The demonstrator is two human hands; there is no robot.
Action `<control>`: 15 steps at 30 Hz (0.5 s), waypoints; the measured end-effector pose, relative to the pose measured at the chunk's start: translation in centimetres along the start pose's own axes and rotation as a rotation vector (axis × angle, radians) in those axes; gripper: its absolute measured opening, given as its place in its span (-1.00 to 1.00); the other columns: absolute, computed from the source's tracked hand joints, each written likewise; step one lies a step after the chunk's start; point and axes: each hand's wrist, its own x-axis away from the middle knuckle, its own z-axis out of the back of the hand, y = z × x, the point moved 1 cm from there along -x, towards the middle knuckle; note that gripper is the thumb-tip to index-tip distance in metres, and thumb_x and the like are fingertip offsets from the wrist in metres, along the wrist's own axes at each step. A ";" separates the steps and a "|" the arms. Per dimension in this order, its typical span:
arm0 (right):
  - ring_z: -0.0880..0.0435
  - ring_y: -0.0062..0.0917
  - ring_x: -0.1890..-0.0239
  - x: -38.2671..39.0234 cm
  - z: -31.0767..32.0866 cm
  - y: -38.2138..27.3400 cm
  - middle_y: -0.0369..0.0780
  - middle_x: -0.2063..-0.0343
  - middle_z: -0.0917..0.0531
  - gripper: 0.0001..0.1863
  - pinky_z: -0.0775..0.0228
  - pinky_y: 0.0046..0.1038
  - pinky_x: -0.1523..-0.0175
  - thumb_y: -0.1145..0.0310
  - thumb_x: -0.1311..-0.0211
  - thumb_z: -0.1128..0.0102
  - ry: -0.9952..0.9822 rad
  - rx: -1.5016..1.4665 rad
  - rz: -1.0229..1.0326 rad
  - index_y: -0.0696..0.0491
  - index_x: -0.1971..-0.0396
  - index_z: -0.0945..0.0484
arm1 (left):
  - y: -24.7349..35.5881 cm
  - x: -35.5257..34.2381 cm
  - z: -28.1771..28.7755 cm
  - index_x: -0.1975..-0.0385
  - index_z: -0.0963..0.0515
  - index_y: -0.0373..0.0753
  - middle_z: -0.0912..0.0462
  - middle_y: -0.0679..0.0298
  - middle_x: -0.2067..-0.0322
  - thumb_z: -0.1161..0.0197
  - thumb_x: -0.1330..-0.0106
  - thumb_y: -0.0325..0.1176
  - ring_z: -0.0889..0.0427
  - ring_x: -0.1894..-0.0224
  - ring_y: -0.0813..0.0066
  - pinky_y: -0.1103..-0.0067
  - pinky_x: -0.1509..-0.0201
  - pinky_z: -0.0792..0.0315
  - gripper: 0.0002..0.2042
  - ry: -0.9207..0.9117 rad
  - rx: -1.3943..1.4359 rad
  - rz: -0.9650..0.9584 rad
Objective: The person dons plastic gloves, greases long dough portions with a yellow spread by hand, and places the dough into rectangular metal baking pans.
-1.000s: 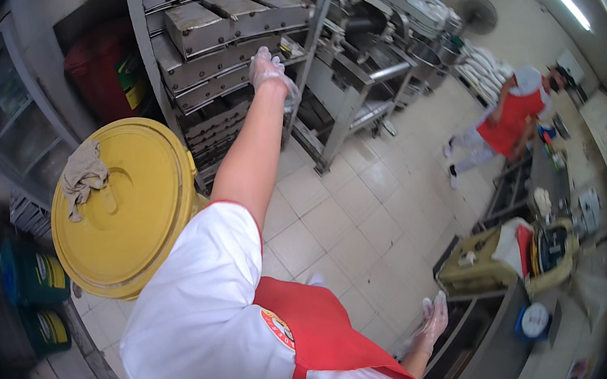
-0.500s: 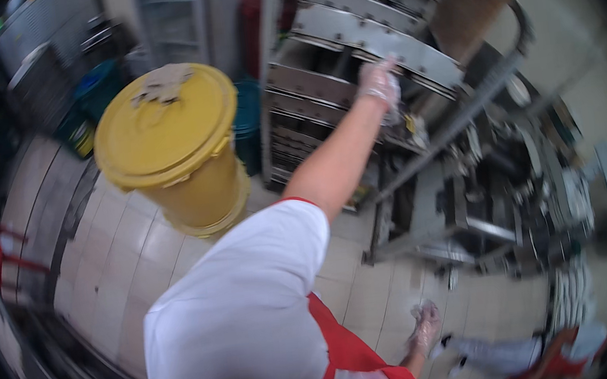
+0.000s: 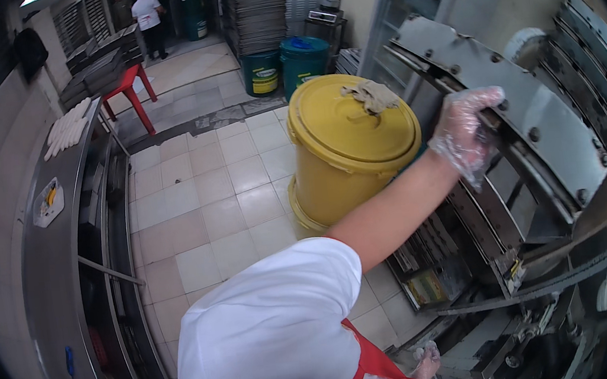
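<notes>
My left hand [image 3: 467,129], in a clear plastic glove, grips the edge of a grey metal tray [image 3: 504,80] with dark round studs along its side. This tray is tilted and stands out at the upper end of a metal rack. More studded trays [image 3: 483,221] are stacked in the rack below, beside my forearm. My right hand [image 3: 426,362], also gloved, is low near my red apron [image 3: 375,361]. Its fingers look curled, with nothing visible in them. Left of my outstretched arm stands a yellow lidded bin [image 3: 347,147], a crumpled cloth [image 3: 370,96] on its lid.
A steel worktable [image 3: 53,293] runs along the left, holding white gloves [image 3: 68,129] and a small tray [image 3: 48,202]. Behind are a red stool [image 3: 134,85], green buckets [image 3: 302,58], stacked trays [image 3: 258,19] and a glass-door fridge [image 3: 403,13]. A person [image 3: 147,16] stands far back.
My view has swung, bringing the worktable, stool and far person into sight. My left hand stays on the rack's trays; the gripped tray now appears nearer and tilted. My right hand sits lower in view.
</notes>
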 end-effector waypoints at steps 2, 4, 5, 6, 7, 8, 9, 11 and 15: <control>-0.66 -0.45 -0.04 1.0 -3.9 -2.4 -0.08 -0.12 -0.64 -0.53 -0.53 -0.39 -0.14 0.32 -0.53 -0.21 -0.121 0.052 0.084 0.30 -0.27 -0.48 | 4.8 1.0 1.4 0.40 -0.67 -0.20 -0.73 0.27 0.40 -0.37 -0.21 -0.48 -0.73 0.34 0.40 0.45 0.12 -0.65 -0.98 0.024 -0.021 -0.079; -0.67 -0.45 -0.02 0.9 -6.2 -3.2 -0.08 -0.10 -0.64 -0.54 -0.54 -0.40 -0.12 0.32 -0.52 -0.22 -0.177 0.078 0.104 0.30 -0.26 -0.48 | 9.3 1.3 4.3 0.39 -0.67 -0.19 -0.74 0.28 0.41 -0.39 -0.21 -0.44 -0.74 0.34 0.39 0.40 0.09 -0.66 -0.97 0.063 -0.069 -0.118; -0.67 -0.44 -0.01 1.2 -6.4 -3.4 -0.08 -0.08 -0.65 -0.54 -0.54 -0.40 -0.11 0.33 -0.52 -0.23 -0.185 0.092 0.121 0.30 -0.25 -0.48 | 10.9 1.2 5.5 0.39 -0.67 -0.19 -0.74 0.29 0.41 -0.40 -0.20 -0.44 -0.74 0.32 0.39 0.41 0.09 -0.64 -0.96 0.040 -0.078 -0.126; -0.67 -0.45 0.01 1.5 -6.6 -3.6 -0.09 -0.07 -0.65 -0.55 -0.54 -0.40 -0.11 0.33 -0.51 -0.24 -0.141 0.097 0.178 0.29 -0.24 -0.48 | 12.0 0.9 6.7 0.40 -0.67 -0.18 -0.74 0.29 0.42 -0.42 -0.18 -0.43 -0.73 0.32 0.40 0.42 0.11 -0.62 -0.95 0.073 -0.083 -0.133; -0.67 -0.45 0.02 2.0 -6.1 -2.9 -0.10 -0.06 -0.65 -0.56 -0.54 -0.40 -0.11 0.34 -0.50 -0.24 -0.095 0.113 0.224 0.29 -0.22 -0.49 | 13.0 0.8 8.1 0.40 -0.67 -0.17 -0.73 0.30 0.42 -0.43 -0.17 -0.41 -0.72 0.32 0.40 0.43 0.14 -0.60 -0.94 0.121 -0.081 -0.138; -0.68 -0.45 0.03 2.4 -5.7 -2.2 -0.10 -0.04 -0.65 -0.57 -0.54 -0.41 -0.11 0.35 -0.49 -0.25 -0.057 0.121 0.271 0.28 -0.21 -0.49 | 14.0 0.7 9.6 0.41 -0.67 -0.16 -0.73 0.31 0.43 -0.44 -0.16 -0.40 -0.72 0.32 0.41 0.45 0.16 -0.58 -0.93 0.167 -0.089 -0.144; -0.67 -0.46 0.03 2.6 -5.0 -1.8 -0.11 -0.01 -0.66 -0.58 -0.53 -0.41 -0.11 0.36 -0.49 -0.25 -0.055 0.103 0.277 0.28 -0.20 -0.49 | 15.0 0.6 11.4 0.40 -0.67 -0.15 -0.72 0.31 0.44 -0.46 -0.14 -0.37 -0.69 0.35 0.41 0.46 0.19 -0.55 -0.90 0.236 -0.140 -0.141; -0.67 -0.49 0.04 3.4 -3.7 -1.2 -0.12 0.04 -0.67 -0.60 -0.52 -0.41 -0.10 0.37 -0.48 -0.26 -0.055 0.060 0.283 0.27 -0.17 -0.50 | 17.6 0.1 15.7 0.39 -0.66 -0.14 -0.69 0.30 0.47 -0.50 -0.11 -0.30 -0.65 0.39 0.42 0.50 0.24 -0.49 -0.84 0.375 -0.252 -0.128; -0.67 -0.47 0.08 5.4 0.9 -1.2 -0.13 0.12 -0.70 -0.65 -0.52 -0.40 -0.06 0.37 -0.50 -0.19 -0.164 0.503 -0.064 0.27 -0.14 -0.52 | 21.0 0.8 23.1 0.26 -0.59 -0.34 -0.58 0.10 0.53 -0.51 -0.14 -0.29 -0.41 0.73 0.39 0.48 0.69 -0.26 -0.69 0.490 -0.191 -0.089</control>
